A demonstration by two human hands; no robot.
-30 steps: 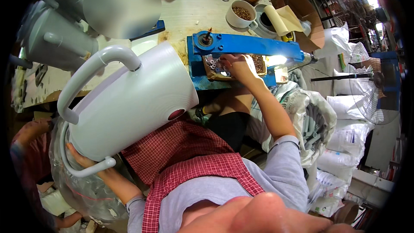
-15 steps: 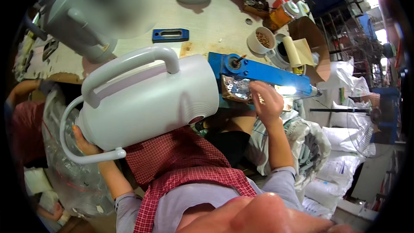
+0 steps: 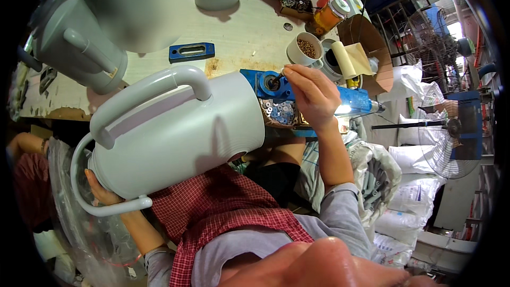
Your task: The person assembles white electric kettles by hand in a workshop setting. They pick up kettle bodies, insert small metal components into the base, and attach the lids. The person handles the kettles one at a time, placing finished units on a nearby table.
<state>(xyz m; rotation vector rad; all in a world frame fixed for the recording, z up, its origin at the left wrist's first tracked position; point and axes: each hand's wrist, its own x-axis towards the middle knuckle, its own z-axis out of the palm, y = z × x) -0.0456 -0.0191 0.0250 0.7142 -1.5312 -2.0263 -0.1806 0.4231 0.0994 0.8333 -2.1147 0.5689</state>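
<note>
A large pale grey plastic jug [image 3: 180, 133] with a long side handle lies on its side in front of me. Its far end meets the blue machine [image 3: 334, 95]. My left hand [image 3: 103, 188] supports the jug's near left end, beside a loose curved bail handle [image 3: 79, 175]; part of the palm is hidden behind the jug. Thumb and forefinger of my right hand [image 3: 313, 91] pinch a small light ring, apparently a washer [image 3: 282, 71], at the tip of the machine's dark upright pin [image 3: 274, 81]. Just below sits a small box of washers [image 3: 279, 112].
A white mug [image 3: 306, 49] of small brass-coloured parts stands beyond my right hand, near an orange-filled jar [image 3: 328, 16]. A blue slotted block [image 3: 192, 52] and another grey jug [image 3: 79, 42] rest on the bench. A sack of grey parts [image 3: 374, 175] stands at right.
My right hand has moved from the washer box up and left to the pin, with a small ring in its fingertips. My left hand still supports the jug.
</note>
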